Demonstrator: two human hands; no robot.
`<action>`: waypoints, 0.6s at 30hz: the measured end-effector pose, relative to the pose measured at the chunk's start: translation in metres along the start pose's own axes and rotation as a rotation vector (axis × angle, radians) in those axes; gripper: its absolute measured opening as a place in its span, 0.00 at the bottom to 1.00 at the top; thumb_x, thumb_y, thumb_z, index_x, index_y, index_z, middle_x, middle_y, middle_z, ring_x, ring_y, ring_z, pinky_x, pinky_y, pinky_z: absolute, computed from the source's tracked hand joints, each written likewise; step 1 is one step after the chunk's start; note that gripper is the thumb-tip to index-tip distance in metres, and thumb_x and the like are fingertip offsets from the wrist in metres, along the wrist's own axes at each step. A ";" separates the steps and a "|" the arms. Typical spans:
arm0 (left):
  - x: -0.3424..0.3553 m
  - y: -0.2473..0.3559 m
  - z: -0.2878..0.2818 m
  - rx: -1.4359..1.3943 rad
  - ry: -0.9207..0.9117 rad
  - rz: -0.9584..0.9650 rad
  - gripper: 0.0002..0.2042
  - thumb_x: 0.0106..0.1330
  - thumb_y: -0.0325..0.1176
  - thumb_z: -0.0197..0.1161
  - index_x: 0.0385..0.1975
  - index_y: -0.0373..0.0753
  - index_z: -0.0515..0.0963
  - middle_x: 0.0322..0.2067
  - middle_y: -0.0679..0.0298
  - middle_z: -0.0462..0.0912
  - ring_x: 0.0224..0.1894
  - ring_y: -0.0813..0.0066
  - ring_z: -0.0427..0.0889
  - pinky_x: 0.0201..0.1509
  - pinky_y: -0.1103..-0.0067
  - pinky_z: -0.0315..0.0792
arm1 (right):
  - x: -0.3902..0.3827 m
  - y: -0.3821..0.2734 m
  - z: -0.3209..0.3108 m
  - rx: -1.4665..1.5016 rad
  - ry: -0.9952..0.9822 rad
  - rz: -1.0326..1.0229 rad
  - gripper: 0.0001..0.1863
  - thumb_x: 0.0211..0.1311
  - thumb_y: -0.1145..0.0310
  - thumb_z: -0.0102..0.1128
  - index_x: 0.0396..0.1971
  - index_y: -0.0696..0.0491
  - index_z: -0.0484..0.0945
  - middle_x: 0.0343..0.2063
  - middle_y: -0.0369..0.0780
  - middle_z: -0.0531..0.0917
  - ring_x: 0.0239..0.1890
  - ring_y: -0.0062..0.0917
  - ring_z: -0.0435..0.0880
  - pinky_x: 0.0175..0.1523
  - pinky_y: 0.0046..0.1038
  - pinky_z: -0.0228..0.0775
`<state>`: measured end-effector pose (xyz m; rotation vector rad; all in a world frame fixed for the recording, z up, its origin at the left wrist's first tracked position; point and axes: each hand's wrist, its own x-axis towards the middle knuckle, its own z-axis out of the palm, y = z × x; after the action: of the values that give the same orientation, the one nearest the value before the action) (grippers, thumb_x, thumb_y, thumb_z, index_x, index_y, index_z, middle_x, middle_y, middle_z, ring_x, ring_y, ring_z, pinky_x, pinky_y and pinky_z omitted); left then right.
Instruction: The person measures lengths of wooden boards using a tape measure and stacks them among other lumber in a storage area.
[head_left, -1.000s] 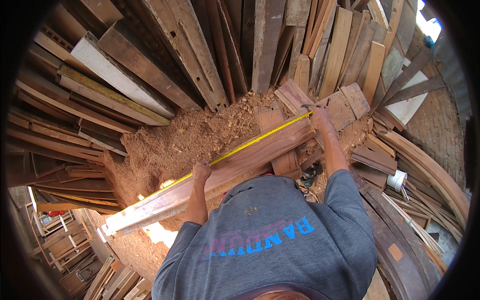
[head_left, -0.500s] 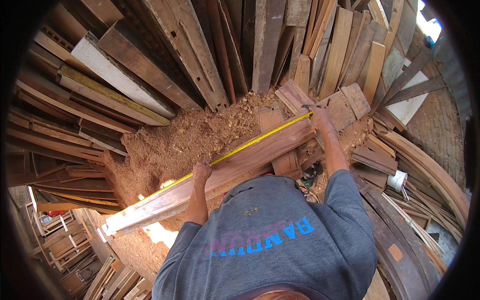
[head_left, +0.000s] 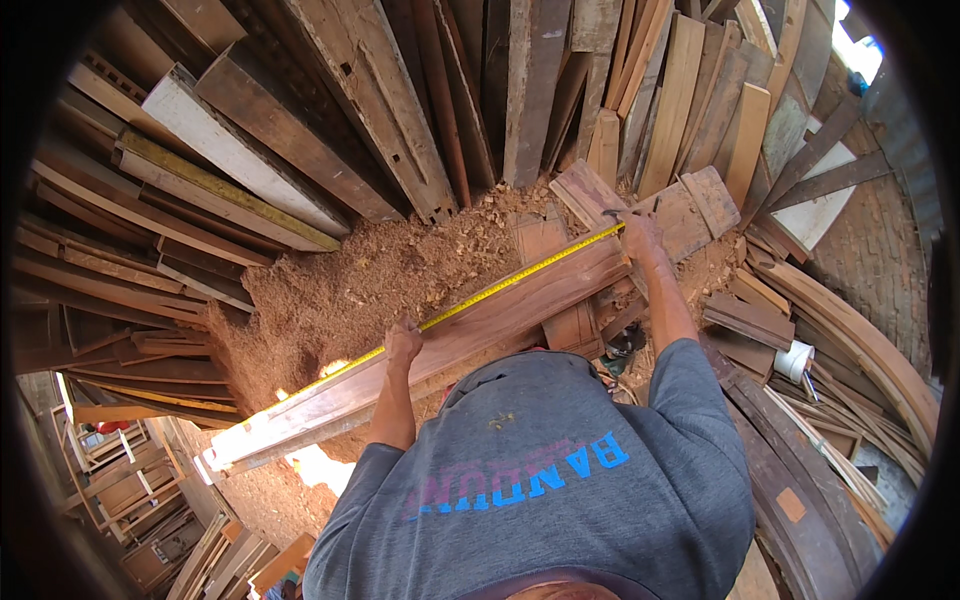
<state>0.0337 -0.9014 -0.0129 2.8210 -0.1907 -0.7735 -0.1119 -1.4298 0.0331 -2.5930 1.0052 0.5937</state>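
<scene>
A long reddish-brown plank (head_left: 520, 298) lies slantwise before me, its left end bright in sunlight. A yellow tape measure blade (head_left: 500, 287) is stretched along the plank's far edge. My left hand (head_left: 403, 343) is closed on the blade near the plank's middle, its thumb side up. My right hand (head_left: 641, 235) is closed at the blade's right end, beside the plank's right end. My fingers partly hide what each hand grips, and I cannot make out the tape's case.
Wood shavings (head_left: 340, 290) are heaped beyond the plank. Many old boards (head_left: 290, 140) lean in rows at the far side. A wooden block (head_left: 700, 210) lies by my right hand. On the right are a white cup-like container (head_left: 794, 361) and stacked strips (head_left: 840, 340).
Both hands and the tape stay nearly in place. At the lower left, a brownish board and a bit of blue have come into view beside my sleeve.
</scene>
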 end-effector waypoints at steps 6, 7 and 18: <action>-0.003 0.001 -0.001 -0.020 0.035 0.007 0.07 0.56 0.36 0.63 0.29 0.41 0.79 0.32 0.50 0.84 0.40 0.50 0.83 0.46 0.60 0.74 | 0.004 0.000 0.003 0.013 -0.005 0.011 0.23 0.61 0.73 0.50 0.57 0.45 0.76 0.60 0.44 0.72 0.63 0.46 0.69 0.61 0.46 0.68; -0.003 0.000 -0.001 -0.019 0.036 0.014 0.07 0.57 0.36 0.63 0.29 0.41 0.79 0.32 0.50 0.84 0.40 0.50 0.83 0.46 0.60 0.74 | 0.004 0.001 0.004 0.010 0.001 0.016 0.23 0.61 0.74 0.50 0.57 0.44 0.76 0.60 0.44 0.72 0.63 0.46 0.68 0.61 0.46 0.68; -0.001 0.004 -0.003 0.017 0.005 -0.010 0.08 0.55 0.35 0.62 0.33 0.42 0.78 0.32 0.55 0.85 0.41 0.51 0.83 0.46 0.59 0.73 | 0.006 0.003 0.008 0.014 0.006 0.037 0.25 0.60 0.76 0.53 0.58 0.43 0.76 0.61 0.44 0.72 0.65 0.45 0.67 0.62 0.46 0.67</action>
<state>0.0341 -0.9047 -0.0086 2.8417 -0.1833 -0.7706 -0.1118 -1.4319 0.0234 -2.5709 1.0577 0.5863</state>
